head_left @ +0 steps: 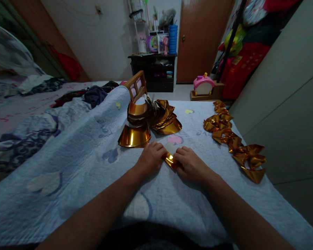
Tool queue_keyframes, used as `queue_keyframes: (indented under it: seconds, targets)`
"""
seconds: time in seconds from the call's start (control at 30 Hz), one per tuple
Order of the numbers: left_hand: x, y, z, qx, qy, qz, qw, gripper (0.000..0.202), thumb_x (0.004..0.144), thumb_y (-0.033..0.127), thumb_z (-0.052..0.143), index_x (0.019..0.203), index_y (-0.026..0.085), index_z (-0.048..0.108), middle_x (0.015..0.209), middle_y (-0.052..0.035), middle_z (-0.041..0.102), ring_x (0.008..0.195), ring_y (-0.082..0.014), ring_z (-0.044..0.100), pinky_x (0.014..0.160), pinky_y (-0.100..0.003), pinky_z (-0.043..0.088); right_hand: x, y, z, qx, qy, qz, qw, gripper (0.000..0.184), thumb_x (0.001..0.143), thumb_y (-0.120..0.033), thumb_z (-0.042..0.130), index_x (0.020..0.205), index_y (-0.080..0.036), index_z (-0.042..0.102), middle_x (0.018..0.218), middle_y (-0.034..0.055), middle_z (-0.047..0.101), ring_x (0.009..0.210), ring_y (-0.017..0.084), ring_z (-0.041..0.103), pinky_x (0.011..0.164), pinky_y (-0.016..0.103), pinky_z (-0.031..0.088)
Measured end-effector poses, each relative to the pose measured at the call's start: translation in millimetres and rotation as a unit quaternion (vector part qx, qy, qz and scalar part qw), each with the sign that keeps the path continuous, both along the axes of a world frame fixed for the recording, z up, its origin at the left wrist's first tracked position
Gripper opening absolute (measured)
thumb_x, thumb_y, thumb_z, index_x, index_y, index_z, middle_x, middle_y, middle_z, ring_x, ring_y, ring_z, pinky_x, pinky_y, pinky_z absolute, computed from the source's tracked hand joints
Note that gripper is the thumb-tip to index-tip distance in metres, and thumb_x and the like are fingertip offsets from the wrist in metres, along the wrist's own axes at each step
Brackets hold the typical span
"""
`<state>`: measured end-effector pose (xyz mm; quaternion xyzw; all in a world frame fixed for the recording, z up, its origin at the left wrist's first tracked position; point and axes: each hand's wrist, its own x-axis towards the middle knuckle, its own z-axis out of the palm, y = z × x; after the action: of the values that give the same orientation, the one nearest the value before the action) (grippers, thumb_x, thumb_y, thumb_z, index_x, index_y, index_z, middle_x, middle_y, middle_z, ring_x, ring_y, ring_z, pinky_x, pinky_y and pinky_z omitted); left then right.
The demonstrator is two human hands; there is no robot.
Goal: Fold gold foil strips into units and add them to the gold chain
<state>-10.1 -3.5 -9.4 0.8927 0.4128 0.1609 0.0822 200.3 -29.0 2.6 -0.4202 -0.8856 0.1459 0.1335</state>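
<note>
A partly rolled or folded sheet of gold foil paper [169,159] lies between my two hands, with a pale strip at its far edge. My left hand [151,157] has its fingers curled over the left end of it. At the right end, my right hand [189,162] grips it with bent fingers. Just beyond my left hand sits a fanned stack of flat gold foil sheets [135,136]. More gold sheets [163,118] are bunched behind it. To the right, folded gold foil pieces [250,158] form a row running away from me.
A pale blue quilt [99,194] with heart shapes covers the surface under my hands. A wooden rail [135,85] stands behind the foil stack. Beyond the far edge are a pink toy-like case [203,85] and a dark cabinet [152,74]. A grey panel [289,104] rises on the right.
</note>
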Motion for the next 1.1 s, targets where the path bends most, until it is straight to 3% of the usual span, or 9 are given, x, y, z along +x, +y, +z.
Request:
queue_keyframes:
  seconds: [0.13,0.23,0.4,0.6,0.97,1.1]
  targets:
    - [1,-4,0.7,-0.088,-0.094,-0.097,0.987,0.031,0.072,0.001,0.05,0.092,0.018,0.066,0.102,-0.0076,0.066,0.1,-0.023,0.057,0.092,-0.037,0.046,1,0,0.9,-0.007,0.017,0.005,1.0,0.009,0.085,-0.015,0.056,0.088,-0.017,0.065,0.091,0.0067,0.062,0.087,0.021,0.049,0.081,0.034,0.034]
    - [2,-6,3.7,-0.136,-0.115,-0.122,0.976,0.03,0.071,0.005,0.054,0.095,0.019,0.065,0.104,-0.007,0.064,0.103,-0.0231,0.056,0.094,-0.036,0.047,3,0,1.3,-0.015,0.027,0.006,1.0,0.011,0.084,-0.015,0.058,0.091,-0.017,0.067,0.092,0.0065,0.063,0.089,0.021,0.051,0.081,0.034,0.034]
    - [3,-5,8.7,-0.177,-0.111,-0.107,0.972,0.014,0.08,0.021,0.07,0.092,0.019,0.065,0.1,-0.005,0.061,0.1,-0.0226,0.056,0.089,-0.035,0.047,8,-1,3.1,-0.044,0.062,0.0,0.997,0.01,0.085,-0.012,0.061,0.089,-0.018,0.068,0.092,0.005,0.064,0.09,0.02,0.053,0.083,0.033,0.035]
    - [5,-3,5.5,-0.183,-0.132,-0.1,0.969,0.002,0.087,0.018,0.066,0.089,0.019,0.065,0.098,-0.0046,0.063,0.098,-0.021,0.056,0.089,-0.034,0.046,11,1,0.6,-0.067,0.077,-0.005,0.995,0.01,0.091,-0.015,0.06,0.085,-0.018,0.067,0.089,0.0047,0.064,0.087,0.018,0.053,0.082,0.033,0.036]
    - [7,-6,6.2,-0.169,-0.133,-0.079,0.974,0.01,0.094,0.022,0.059,0.087,0.018,0.065,0.099,-0.0059,0.061,0.1,-0.0219,0.055,0.09,-0.036,0.046,8,5,-8.4,-0.076,0.053,-0.072,0.993,0.015,0.092,-0.017,0.061,0.081,-0.017,0.07,0.091,0.0073,0.063,0.088,0.021,0.052,0.082,0.036,0.036]
    - [9,-7,5.7,-0.144,-0.12,-0.047,0.981,0.009,0.09,0.019,0.061,0.081,0.017,0.062,0.099,-0.0063,0.059,0.1,-0.0227,0.053,0.091,-0.038,0.045,5,5,-7.8,-0.073,0.034,-0.111,0.991,0.017,0.092,-0.021,0.063,0.078,-0.017,0.07,0.092,0.0083,0.062,0.089,0.021,0.052,0.081,0.035,0.036]
